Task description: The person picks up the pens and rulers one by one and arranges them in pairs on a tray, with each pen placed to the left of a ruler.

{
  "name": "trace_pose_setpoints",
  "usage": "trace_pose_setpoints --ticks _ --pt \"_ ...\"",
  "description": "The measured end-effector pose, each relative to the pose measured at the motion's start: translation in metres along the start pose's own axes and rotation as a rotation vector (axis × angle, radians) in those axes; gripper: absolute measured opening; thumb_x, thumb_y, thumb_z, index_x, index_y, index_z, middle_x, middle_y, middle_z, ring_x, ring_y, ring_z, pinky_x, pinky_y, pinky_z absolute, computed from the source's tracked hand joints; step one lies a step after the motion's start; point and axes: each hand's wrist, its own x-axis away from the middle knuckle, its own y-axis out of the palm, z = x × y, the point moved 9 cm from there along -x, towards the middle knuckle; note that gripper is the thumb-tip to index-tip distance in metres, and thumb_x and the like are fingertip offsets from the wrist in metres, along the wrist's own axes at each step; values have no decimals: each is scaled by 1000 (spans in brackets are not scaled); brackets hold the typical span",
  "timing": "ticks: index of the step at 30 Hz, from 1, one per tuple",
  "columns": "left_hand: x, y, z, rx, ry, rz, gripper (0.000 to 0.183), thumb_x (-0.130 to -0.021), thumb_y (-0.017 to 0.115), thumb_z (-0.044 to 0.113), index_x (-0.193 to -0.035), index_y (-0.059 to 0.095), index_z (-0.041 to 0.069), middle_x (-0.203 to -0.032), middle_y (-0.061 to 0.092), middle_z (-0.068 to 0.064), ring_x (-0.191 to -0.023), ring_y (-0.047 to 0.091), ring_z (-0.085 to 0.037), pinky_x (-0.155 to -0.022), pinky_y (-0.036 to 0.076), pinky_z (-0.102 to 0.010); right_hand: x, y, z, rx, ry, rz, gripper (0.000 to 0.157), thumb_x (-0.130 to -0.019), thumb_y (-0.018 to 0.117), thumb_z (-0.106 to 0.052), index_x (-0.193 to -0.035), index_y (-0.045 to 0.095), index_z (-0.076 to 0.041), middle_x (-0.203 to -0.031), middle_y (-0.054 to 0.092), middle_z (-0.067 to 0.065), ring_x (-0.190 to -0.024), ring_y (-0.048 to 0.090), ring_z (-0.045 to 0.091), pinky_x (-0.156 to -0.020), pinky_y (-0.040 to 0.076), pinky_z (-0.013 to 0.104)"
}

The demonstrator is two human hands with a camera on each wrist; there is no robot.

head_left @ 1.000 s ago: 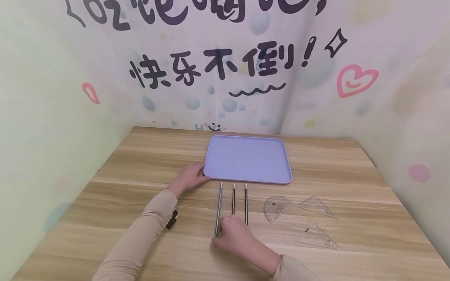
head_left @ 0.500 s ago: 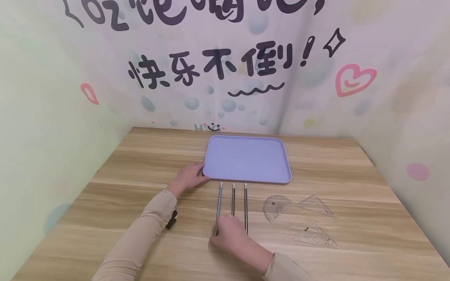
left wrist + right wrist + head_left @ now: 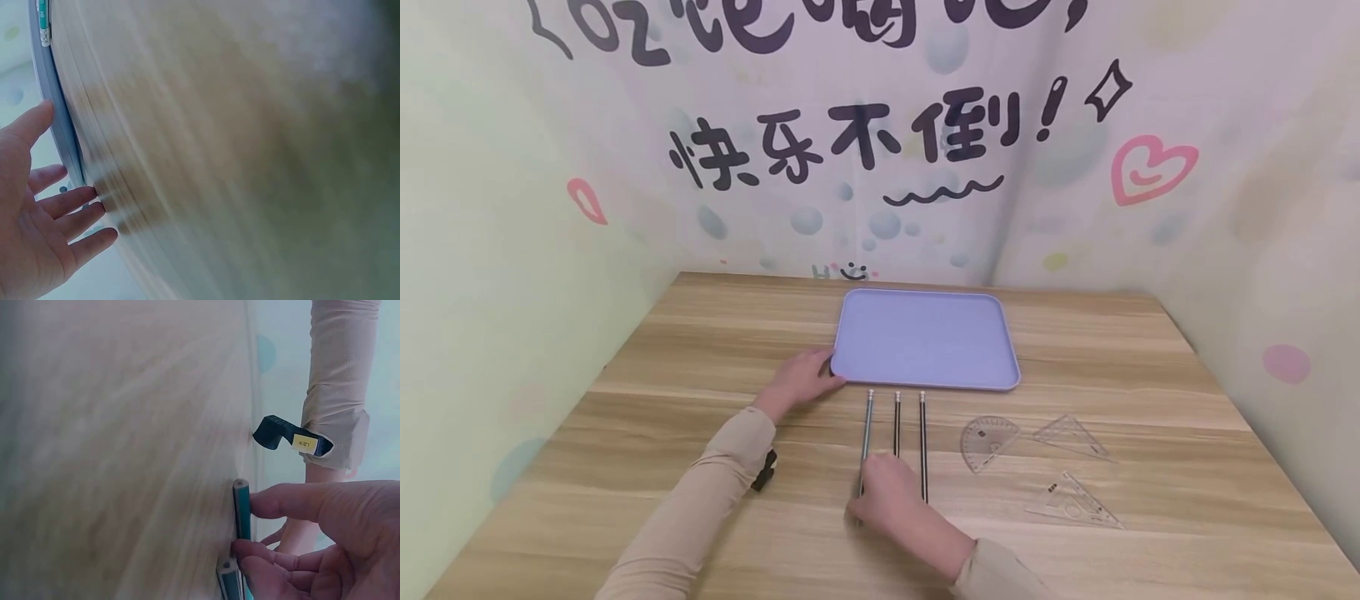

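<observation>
My left hand [image 3: 801, 382] rests at the near left corner of a lilac tray [image 3: 925, 337]. Its thumb touches the front edge and the other fingers lie along the left side, nearly straight in the left wrist view. In front of the tray, three pencils lie side by side, eraser ends toward it. My right hand [image 3: 891, 497] pinches the leftmost pencil [image 3: 867, 425] near its unsharpened end, thumb on one side and fingertips on the other. The hand hides part of the middle pencil [image 3: 897, 425]. To its right lies the third pencil [image 3: 923, 442].
On the wooden table [image 3: 700, 333], to the right of the pencils, lie a clear protractor [image 3: 988, 443] and two clear set squares, one farther back [image 3: 1073, 437] and one nearer [image 3: 1075, 502]. A black wrist device [image 3: 765, 471] sits by the left sleeve. A printed cloth [image 3: 820, 225] hangs behind.
My right forearm has swung slightly left, showing more of the third pencil, while the fingers stay at the leftmost pencil's near end. My left hand keeps its place at the tray.
</observation>
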Motion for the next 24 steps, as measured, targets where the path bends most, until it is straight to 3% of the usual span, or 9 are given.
trace_pose_setpoints --ticks 6,13,20,24 --pt "0 1 2 5 13 6 64 -87 58 39 -135 39 1 -135 43 -19 -124 39 -35 -104 31 -46 3 1 5 -77 69 -8 25 -59 70 0 -54 48 -8 -47 43 -3 -36 38 6 -33 33 14" --pt "-1 1 3 -3 22 6 64 -87 57 38 -135 39 0 -135 42 -20 -125 38 -36 -104 30 -48 6 -2 6 -63 105 39 24 -59 68 4 -52 49 -8 -51 45 -1 -45 40 10 -39 35 18" --pt "2 -2 5 -2 21 11 63 -87 58 37 -134 40 -1 -134 44 -21 -123 40 -37 -103 31 -48 5 0 8 -96 144 23 24 -59 68 5 -53 48 -8 -53 44 -1 -47 41 12 -40 36 19" --pt "3 -3 7 6 20 10 62 -87 58 37 -134 40 0 -133 45 -20 -122 41 -36 -102 32 -48 3 0 11 -102 140 14 26 -56 67 4 -48 46 -10 -46 40 -4 -44 39 11 -39 34 20"
